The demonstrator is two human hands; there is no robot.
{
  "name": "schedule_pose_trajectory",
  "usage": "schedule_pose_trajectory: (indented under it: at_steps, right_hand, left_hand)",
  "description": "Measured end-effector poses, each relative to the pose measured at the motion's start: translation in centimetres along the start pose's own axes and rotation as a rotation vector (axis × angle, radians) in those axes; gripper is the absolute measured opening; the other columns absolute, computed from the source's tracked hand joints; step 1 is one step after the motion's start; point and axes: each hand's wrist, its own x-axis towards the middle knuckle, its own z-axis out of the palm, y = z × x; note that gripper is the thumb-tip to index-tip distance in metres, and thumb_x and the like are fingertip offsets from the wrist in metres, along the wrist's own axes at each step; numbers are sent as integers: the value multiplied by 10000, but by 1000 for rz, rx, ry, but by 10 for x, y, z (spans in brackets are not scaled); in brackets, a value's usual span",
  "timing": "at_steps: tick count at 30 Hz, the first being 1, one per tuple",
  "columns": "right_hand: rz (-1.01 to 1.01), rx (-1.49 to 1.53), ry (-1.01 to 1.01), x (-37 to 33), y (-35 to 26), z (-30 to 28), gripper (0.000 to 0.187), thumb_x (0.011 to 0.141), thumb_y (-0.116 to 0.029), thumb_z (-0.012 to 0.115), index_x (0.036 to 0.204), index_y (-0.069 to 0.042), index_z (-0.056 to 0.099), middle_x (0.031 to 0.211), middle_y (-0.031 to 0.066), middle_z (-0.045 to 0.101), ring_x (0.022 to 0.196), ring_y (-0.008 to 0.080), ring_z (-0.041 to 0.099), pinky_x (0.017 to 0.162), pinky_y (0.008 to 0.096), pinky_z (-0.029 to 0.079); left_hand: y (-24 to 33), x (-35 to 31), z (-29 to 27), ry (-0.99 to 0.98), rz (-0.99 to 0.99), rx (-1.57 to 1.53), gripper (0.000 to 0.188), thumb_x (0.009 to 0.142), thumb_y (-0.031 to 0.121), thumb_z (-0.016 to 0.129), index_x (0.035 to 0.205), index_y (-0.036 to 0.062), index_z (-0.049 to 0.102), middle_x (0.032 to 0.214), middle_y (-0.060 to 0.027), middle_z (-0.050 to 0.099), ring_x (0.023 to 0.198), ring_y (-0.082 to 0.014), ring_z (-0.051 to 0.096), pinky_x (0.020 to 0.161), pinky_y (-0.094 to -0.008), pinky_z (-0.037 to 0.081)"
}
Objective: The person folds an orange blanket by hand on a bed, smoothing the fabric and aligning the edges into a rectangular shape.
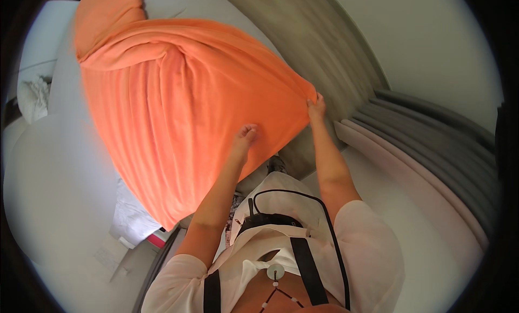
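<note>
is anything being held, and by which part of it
The right hand grips the orange blanket at its right-hand corner. The left hand is curled in front of the blanket; whether it grips any of it cannot be told.

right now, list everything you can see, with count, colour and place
large cloth: 1, orange, upper left to centre
pale surface: 1, light grey, under the cloth
floor: 1, grey-brown, between pale surface and wall
wall: 1, off-white, upper right
grey curtain: 1, right
strip of fabric: 1, pale pink, beside the curtain
bunched fabric: 1, white, far left
shirt: 1, pale, on the person
straps: 2, black, over the shirt
cable: 1, black, over the shirt
pendant: 1, whitish, chest
left hand: 1, bare, fingers curled at the cloth, hold unclear
right hand: 1, bare, gripping the cloth's right corner
</note>
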Motion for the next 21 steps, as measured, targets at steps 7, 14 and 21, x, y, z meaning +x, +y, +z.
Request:
schedule_pose_trajectory:
  at_steps: [7, 14, 21]
  right_hand:
    - [421, 115, -208, 23, 3, 10, 479, 719, -113, 590, 1121, 49, 384, 1138, 146, 444, 1006, 253, 461, 792, 337, 417]
    - [622, 499, -202, -13, -58, 3, 472, 700, -98, 596, 1108, 35, 399, 1151, 139, 426, 1018, 265, 447, 822, 351, 412]
    - [414, 761, -449, -143, -128, 62, 420, 691, -22, 589, 1064, -9, 395, 983, 87, 497, 862, 229, 514, 719, 338, 460]
  left_hand:
    - [-15, -4, -26, 61, 34, -39, 128, 810, 159, 472, 918, 98, 501, 808, 19, 513, 716, -70, 484, 646, -221, 392]
    - [-16, -32, -52, 169, 19, -165, 192, 812, 187, 465, 960, 69, 499, 815, 1, 521, 716, -85, 488, 629, -227, 388]
    - [13, -72, -90, 107, 178, -273, 224, 831, 180, 437, 1005, 46, 481, 954, -35, 525, 797, -117, 509, 719, -251, 414]
